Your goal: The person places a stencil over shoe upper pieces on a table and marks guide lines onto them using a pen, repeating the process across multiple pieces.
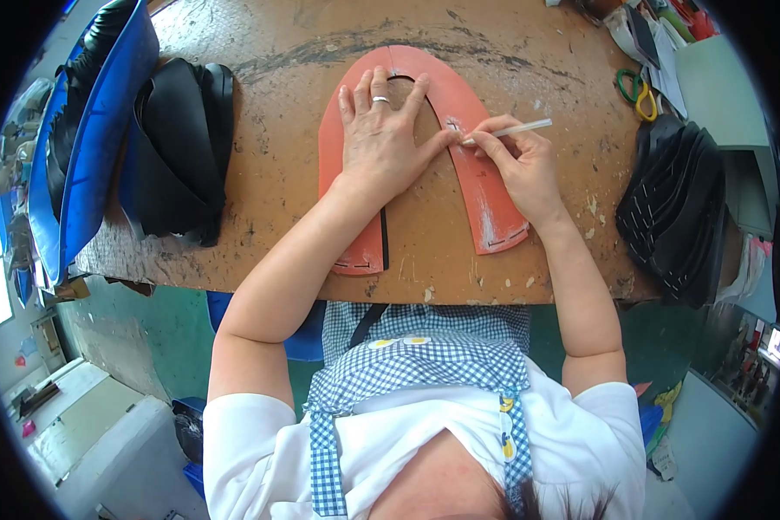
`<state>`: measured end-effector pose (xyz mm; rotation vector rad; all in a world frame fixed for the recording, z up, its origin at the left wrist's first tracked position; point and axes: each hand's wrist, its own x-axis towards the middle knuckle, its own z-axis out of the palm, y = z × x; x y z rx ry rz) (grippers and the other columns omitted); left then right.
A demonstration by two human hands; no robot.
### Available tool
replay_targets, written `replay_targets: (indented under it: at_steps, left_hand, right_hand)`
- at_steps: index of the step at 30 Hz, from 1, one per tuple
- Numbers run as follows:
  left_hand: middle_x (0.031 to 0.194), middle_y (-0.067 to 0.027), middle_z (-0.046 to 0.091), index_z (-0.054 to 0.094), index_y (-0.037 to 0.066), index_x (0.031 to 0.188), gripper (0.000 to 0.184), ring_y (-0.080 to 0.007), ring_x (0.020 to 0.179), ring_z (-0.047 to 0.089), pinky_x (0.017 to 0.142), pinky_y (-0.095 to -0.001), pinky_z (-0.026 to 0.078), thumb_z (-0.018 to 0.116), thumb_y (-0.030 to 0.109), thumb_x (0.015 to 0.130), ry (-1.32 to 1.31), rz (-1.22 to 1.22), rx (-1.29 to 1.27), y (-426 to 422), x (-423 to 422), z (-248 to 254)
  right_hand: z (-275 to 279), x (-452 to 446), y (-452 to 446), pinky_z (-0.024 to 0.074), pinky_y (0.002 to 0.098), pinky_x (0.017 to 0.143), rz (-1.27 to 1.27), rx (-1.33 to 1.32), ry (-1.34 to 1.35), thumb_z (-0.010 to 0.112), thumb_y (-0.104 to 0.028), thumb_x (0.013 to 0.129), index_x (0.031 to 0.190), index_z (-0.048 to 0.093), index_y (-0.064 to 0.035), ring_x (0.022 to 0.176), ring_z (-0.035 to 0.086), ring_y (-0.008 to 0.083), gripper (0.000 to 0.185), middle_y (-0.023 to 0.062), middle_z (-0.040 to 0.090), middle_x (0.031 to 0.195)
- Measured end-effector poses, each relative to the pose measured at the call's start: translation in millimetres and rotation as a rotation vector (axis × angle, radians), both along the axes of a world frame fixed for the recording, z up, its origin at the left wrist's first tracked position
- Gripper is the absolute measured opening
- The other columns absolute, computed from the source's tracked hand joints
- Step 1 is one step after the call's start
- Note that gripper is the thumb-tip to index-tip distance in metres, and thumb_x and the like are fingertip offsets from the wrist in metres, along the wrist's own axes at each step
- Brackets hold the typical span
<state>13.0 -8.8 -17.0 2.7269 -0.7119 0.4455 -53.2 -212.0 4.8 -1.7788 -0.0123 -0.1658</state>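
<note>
A red-orange U-shaped pattern template [497,212] lies on the worn wooden table with its curve away from me. Black material [386,241] shows from under its left leg and at the inner curve. My left hand [377,143], a ring on one finger, rests flat with fingers spread over the template's left side and the gap. Between the thumb and fingers of my right hand [527,169] is a thin whitish marking pen [524,127]. Its tip meets the template's right leg close to my left thumb, near a small dark mark.
To the left are a pile of black pieces [178,143] and a blue bin [95,147] with more black material. At right lie a stack of black pieces with white marks [672,212] and scissors with green and yellow handles [643,100]. The table's edge [459,297] runs before my apron.
</note>
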Motion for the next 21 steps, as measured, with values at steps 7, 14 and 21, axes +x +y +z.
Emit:
replay_targets:
  at_steps: [7, 14, 21]
  left_hand:
    - [0.157, -0.0260, 0.042, 0.059, 0.022, 0.155, 0.080, -0.0438, 0.146, 0.037, 0.125, -0.0560, 0.026, 0.072, 0.069, 0.092, 0.001, -0.007, 0.019, -0.3, -1.8, 3.7]
    - [0.160, -0.0252, 0.039, 0.053, 0.023, 0.160, 0.097, -0.0449, 0.151, 0.031, 0.128, -0.0604, 0.019, 0.072, 0.080, 0.083, 0.036, 0.005, 0.025, 2.2, -2.1, 4.8]
    - [0.165, -0.0280, 0.027, 0.038, 0.022, 0.168, 0.125, -0.0463, 0.161, 0.014, 0.130, -0.0662, 0.005, 0.069, 0.094, 0.071, 0.114, -0.050, 0.047, 5.2, -0.8, 0.3]
  right_hand:
    - [3.1, -15.8, 0.7, 0.0551, 0.0283, 0.067, -0.023, -0.229, -0.119, 0.073, -0.010, 0.102, 0.103, 0.077, -0.0021, 0.075, 0.072, 0.0106, 0.008, 0.0078, 0.078, 0.084]
    - [2.1, -89.5, -7.7, 0.0577, 0.0272, 0.074, -0.019, -0.131, -0.033, 0.070, -0.007, 0.103, 0.106, 0.077, -0.0015, 0.086, 0.074, 0.0129, 0.009, 0.0053, 0.079, 0.098]
    - [5.2, -100.5, -7.6, 0.0579, 0.0302, 0.076, -0.051, -0.148, -0.033, 0.072, -0.006, 0.101, 0.104, 0.074, -0.0011, 0.085, 0.073, 0.0185, 0.006, 0.0077, 0.077, 0.099]
